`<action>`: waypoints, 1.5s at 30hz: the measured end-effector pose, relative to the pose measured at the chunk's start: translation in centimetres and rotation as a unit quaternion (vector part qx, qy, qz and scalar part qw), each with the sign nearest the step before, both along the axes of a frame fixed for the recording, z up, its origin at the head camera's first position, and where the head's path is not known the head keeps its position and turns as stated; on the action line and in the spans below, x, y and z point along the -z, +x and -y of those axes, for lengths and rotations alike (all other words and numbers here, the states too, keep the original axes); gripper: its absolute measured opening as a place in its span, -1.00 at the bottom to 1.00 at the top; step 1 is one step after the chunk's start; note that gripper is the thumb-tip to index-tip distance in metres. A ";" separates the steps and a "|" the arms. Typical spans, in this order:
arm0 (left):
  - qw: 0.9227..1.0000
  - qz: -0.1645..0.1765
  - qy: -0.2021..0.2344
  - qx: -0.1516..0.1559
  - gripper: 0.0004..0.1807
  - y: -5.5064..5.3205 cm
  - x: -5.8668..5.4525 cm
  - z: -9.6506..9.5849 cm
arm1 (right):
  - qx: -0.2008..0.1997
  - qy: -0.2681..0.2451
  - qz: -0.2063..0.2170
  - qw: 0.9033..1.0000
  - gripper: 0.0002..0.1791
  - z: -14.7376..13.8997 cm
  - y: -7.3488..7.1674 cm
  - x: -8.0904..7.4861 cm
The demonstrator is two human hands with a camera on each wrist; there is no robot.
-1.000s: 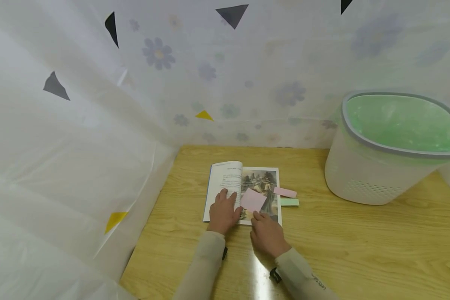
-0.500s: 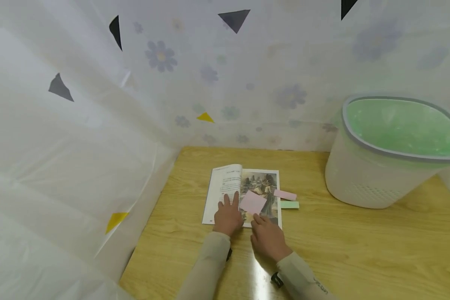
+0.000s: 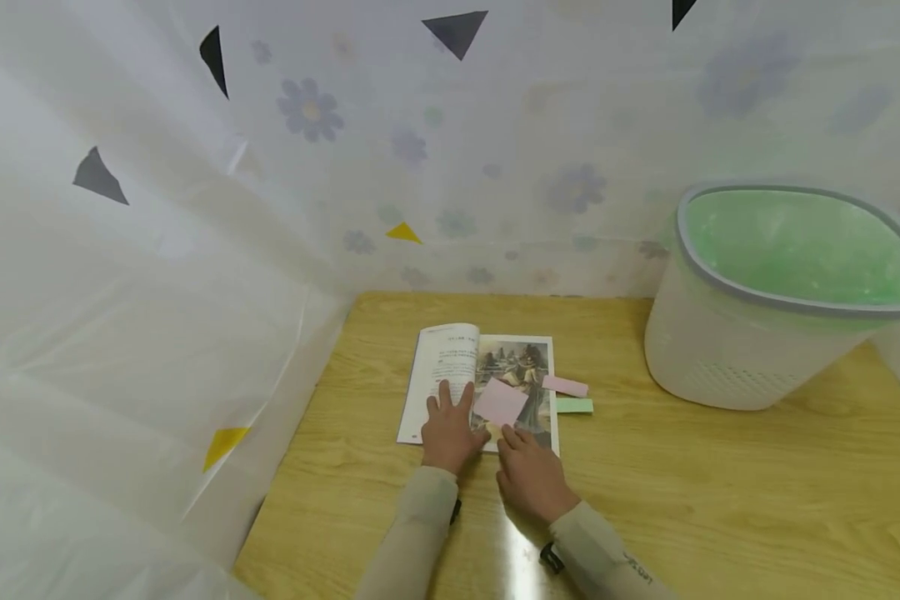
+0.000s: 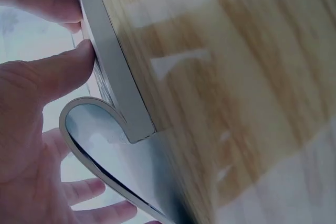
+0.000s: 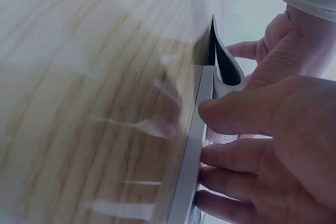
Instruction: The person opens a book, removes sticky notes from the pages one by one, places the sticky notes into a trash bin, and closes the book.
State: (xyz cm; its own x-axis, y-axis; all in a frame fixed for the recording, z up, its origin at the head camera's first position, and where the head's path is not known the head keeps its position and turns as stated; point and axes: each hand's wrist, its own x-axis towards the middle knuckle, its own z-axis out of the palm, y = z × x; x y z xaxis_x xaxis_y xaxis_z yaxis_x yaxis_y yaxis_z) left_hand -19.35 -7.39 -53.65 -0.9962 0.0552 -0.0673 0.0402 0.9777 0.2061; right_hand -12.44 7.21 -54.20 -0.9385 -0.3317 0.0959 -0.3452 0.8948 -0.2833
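Note:
An open book [image 3: 438, 358] lies on the wooden table, its left page bulging up in a curl at the spine. My left hand [image 3: 447, 435] presses on that page with fingers spread, its thumb [image 4: 68, 69] reaching across to the spine. The right page carries a painted picture [image 3: 525, 367] and a square pink sticky note [image 3: 500, 402]. At the lower part of this page my right hand [image 3: 534, 477] rests, fingertips just below the note. Its thumb [image 5: 236, 113] and fingers touch the book's bottom edge in the right wrist view.
A pink strip [image 3: 566, 386] and a light green strip [image 3: 574, 406] stick out past the book's right edge. A white basket with a grey rim [image 3: 757, 296] and green inside stands at the right. Whitish sheeting [image 3: 195, 333] surrounds the table [image 3: 607, 500].
My left hand has slid down the left page toward the spine, and its fingers have spread. The right hand stays almost still at the lower right page.

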 end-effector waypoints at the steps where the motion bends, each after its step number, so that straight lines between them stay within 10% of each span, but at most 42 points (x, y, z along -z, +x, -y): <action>1: 1.000 -0.004 0.003 0.000 -0.03 0.1 0.0 0.0 | -0.001 -0.002 -0.001 1.000 -0.57 0.0 0.0 0.0; 17: 0.998 0.040 0.024 0.033 0.23 0.3 -0.5 0.6 | 0.033 -0.111 0.082 0.990 -0.80 -0.8 -3.8 -1.8; 25: 0.998 0.047 0.036 0.026 0.23 0.2 -0.3 0.7 | 0.060 -0.049 0.020 0.997 -0.53 -1.1 -6.7 -1.0; 45: 0.996 0.062 0.055 0.026 0.22 0.4 -0.6 0.7 | 0.087 -0.022 0.132 0.987 -0.21 -0.4 -8.6 -1.1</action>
State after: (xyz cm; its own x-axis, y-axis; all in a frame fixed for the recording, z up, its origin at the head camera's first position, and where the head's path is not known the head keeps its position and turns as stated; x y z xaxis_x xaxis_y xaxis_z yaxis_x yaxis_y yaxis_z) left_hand -18.91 -8.10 -53.04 -0.9762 0.1200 -0.1807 0.0575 0.9465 0.3176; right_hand -21.02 7.57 -53.06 -0.9751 -0.1644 -0.1489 -0.0966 0.9191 -0.3821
